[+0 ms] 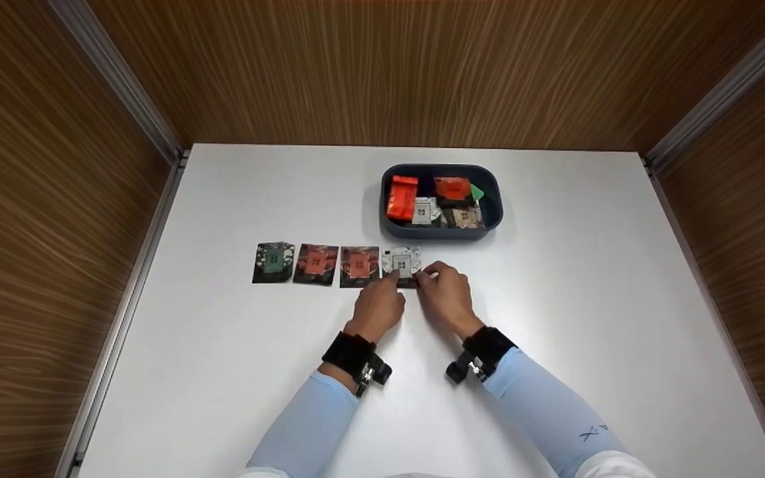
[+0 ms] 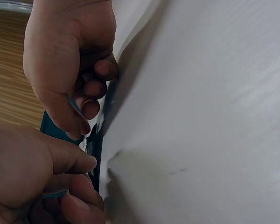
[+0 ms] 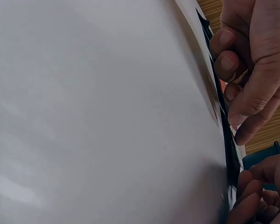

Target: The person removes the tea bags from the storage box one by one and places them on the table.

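Note:
A white-and-black packet (image 1: 401, 260) lies at the right end of a row on the white table. My left hand (image 1: 379, 307) has a finger over its lower left part and appears to pinch its near edge with thumb and index finger. At its right edge, the thumb and index finger of my right hand (image 1: 447, 295) pinch the corner. Both hands' other fingers are curled, as the wrist views show. Left of this packet lie two red packets (image 1: 359, 265) (image 1: 317, 263) and a dark green packet (image 1: 273, 261), side by side.
A dark blue bin (image 1: 441, 234) stands behind the row. Inside it are an orange packet (image 1: 402, 197), a red-and-black packet (image 1: 453, 188), a white packet (image 1: 422, 212), a tan packet (image 1: 465, 218) and a green piece (image 1: 477, 192). Wood-grain panels (image 1: 382, 73) enclose the table (image 1: 588, 265).

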Available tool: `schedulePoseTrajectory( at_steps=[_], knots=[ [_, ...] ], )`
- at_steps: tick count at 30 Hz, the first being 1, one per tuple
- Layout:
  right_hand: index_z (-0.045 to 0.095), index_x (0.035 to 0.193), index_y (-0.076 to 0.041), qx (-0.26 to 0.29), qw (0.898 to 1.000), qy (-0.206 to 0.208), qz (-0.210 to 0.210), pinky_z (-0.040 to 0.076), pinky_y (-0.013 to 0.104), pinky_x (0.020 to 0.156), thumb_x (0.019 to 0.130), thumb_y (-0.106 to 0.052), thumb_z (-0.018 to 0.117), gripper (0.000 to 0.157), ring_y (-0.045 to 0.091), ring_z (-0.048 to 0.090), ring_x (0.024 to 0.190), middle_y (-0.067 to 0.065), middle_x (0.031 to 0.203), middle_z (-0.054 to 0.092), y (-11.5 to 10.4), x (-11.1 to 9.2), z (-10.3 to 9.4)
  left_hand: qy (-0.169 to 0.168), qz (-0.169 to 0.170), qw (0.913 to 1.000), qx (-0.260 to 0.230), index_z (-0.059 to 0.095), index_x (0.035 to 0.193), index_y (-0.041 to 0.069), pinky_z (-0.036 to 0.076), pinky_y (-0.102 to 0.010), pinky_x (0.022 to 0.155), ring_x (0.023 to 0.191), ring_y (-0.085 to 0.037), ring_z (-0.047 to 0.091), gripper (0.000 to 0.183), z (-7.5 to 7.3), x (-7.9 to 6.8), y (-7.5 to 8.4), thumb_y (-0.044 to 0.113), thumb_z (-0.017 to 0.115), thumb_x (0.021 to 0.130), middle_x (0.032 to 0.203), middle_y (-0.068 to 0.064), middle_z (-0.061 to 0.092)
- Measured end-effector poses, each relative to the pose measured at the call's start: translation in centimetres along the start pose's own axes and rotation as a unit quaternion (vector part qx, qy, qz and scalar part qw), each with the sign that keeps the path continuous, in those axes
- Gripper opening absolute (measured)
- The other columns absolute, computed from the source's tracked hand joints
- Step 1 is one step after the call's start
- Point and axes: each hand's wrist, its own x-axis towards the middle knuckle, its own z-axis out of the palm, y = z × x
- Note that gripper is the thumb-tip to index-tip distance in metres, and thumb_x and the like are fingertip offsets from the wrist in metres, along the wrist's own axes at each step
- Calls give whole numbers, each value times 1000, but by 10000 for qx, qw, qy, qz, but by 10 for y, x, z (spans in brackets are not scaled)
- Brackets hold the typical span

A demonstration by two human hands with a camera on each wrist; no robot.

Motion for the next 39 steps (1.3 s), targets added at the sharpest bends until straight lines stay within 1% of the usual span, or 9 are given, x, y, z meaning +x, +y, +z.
schedulePoseTrajectory(
  at_steps=[6, 9, 17, 21, 24, 27, 32, 36, 39],
  knots=[
    [78, 92, -10, -16, 9999, -27, -110, 53, 43, 71, 97, -25, 69, 18, 26, 69, 68, 3, 71, 72, -1, 15, -15, -73, -41, 9999, -80, 53, 153, 3, 57, -49, 95, 117, -40, 69, 54, -7, 8, 1, 9, 60, 100, 137, -23, 68],
    [78, 94, -9, -89, 9996, -19, -284, 52, 39, 69, 99, -25, 68, 19, 22, 67, 65, 4, 72, 73, -4, 26, -27, -22, 63, 9999, -126, 53, 153, 3, 58, -50, 92, 115, -39, 70, 54, -14, 13, 4, 9, 60, 100, 134, -24, 69],
    [75, 94, -7, -89, 9971, 153, -734, 45, 35, 66, 102, -23, 65, 21, 24, 63, 69, 9, 80, 72, -13, 61, -60, 610, 459, 9964, -356, 64, 143, 8, 58, -46, 89, 106, -33, 71, 40, -50, 42, 23, 14, 61, 104, 126, -17, 73],
    [75, 95, -5, -287, 9957, 265, -837, 44, 35, 66, 100, -21, 65, 20, 26, 62, 71, 10, 81, 71, -15, 78, -68, 777, 724, 9942, -171, 66, 141, 11, 55, -40, 99, 118, -29, 67, 36, -60, 60, 34, 16, 59, 106, 131, -12, 70],
    [76, 98, -4, -404, 9954, 340, -800, 47, 37, 67, 100, -20, 65, 19, 27, 65, 74, 11, 85, 74, -17, 89, -70, 933, 1000, 9906, 50, 69, 138, 12, 53, -38, 103, 122, -28, 65, 34, -60, 73, 42, 16, 60, 105, 131, -9, 70],
    [76, 100, -3, -488, 9954, 365, -733, 50, 40, 69, 100, -21, 64, 21, 30, 68, 78, 13, 87, 75, -18, 99, -70, 1010, 1210, 9873, 216, 71, 134, 12, 52, -36, 101, 117, -26, 64, 31, -54, 84, 48, 18, 63, 105, 125, -8, 70],
    [74, 106, -1, -734, 9945, 410, -622, 53, 48, 78, 101, -21, 64, 23, 35, 70, 88, 16, 95, 75, -18, 116, -70, 1003, 1378, 9841, 509, 73, 129, 13, 53, -36, 98, 115, -25, 63, 28, -40, 96, 50, 27, 66, 106, 121, -7, 69],
    [68, 109, 2, -856, 9944, 453, -432, 51, 51, 83, 101, -22, 66, 26, 37, 65, 94, 20, 101, 68, -16, 131, -71, 939, 1410, 9833, 668, 73, 128, 13, 53, -38, 96, 114, -25, 64, 35, -34, 104, 49, 38, 69, 103, 121, -8, 69],
    [63, 119, 4, -900, 9950, 409, -133, 51, 54, 89, 101, -26, 67, 36, 40, 63, 101, 23, 109, 63, -15, 142, -72, 835, 1379, 9844, 699, 72, 129, 13, 53, -39, 95, 114, -25, 64, 40, -32, 109, 48, 42, 70, 102, 122, -8, 68]
  ],
)
